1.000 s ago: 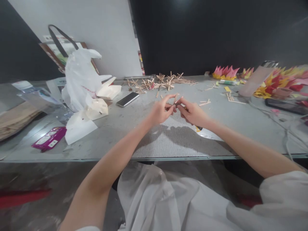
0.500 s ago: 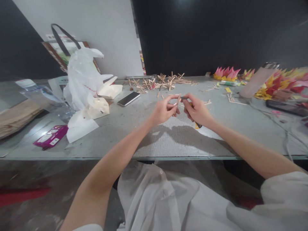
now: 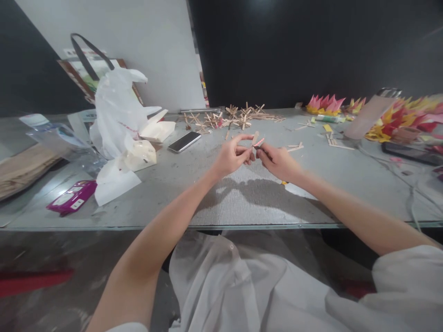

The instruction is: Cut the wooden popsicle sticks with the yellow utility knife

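My left hand (image 3: 232,156) is closed in a pinch on a flat wooden craft stick (image 3: 255,138), which stands up from the fingertips. My right hand (image 3: 281,163) is wrapped round what looks like a box cutter (image 3: 258,144); its segmented blade looks reddish and lies against or very near the stick. Most of the cutter's handle is hidden in the palm, with a bit of yellow showing below the hand. Both hands hover above the grey table, fingertips almost touching. Past them lies a heap of wooden sticks (image 3: 238,119), several joined into crossed shapes.
To the left are a phone (image 3: 184,142), a white plastic bag (image 3: 116,110), a clear bottle (image 3: 64,140) and a purple packet (image 3: 73,197). On the right stand a pinkish bottle (image 3: 372,115) and pink-and-yellow paper flowers (image 3: 325,105). Cables (image 3: 391,167) trail across the table's right side.
The stick has tilted more upright in my left hand. My right hand has turned and lowered slightly, so the blade now shows and the cutter's handle is more hidden.
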The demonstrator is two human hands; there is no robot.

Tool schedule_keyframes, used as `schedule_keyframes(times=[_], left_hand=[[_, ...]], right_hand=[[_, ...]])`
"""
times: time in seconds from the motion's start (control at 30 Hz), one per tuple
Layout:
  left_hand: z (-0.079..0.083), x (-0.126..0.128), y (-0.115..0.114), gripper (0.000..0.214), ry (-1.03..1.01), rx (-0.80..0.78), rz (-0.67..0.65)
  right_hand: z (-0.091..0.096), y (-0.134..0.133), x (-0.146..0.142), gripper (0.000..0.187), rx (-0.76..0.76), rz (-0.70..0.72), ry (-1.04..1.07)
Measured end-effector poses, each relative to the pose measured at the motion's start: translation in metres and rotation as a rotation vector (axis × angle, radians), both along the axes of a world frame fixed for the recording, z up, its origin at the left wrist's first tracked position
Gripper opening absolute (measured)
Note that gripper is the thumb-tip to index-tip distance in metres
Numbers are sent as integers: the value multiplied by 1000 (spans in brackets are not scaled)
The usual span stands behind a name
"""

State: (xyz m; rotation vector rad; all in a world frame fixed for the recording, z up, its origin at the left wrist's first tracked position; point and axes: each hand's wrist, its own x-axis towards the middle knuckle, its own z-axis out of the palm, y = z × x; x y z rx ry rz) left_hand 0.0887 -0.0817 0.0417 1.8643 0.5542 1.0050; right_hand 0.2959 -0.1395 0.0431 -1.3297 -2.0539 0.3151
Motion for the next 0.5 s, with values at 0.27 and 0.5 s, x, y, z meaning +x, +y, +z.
schedule_keyframes(times=[0.27, 0.5], left_hand=[[-7, 0, 7, 54, 43, 43, 24], [-14, -8, 12, 12, 416, -92, 129]], right_hand=[[0, 1, 1, 32, 33, -10, -50], [-3, 6, 5, 35, 14, -35, -118]])
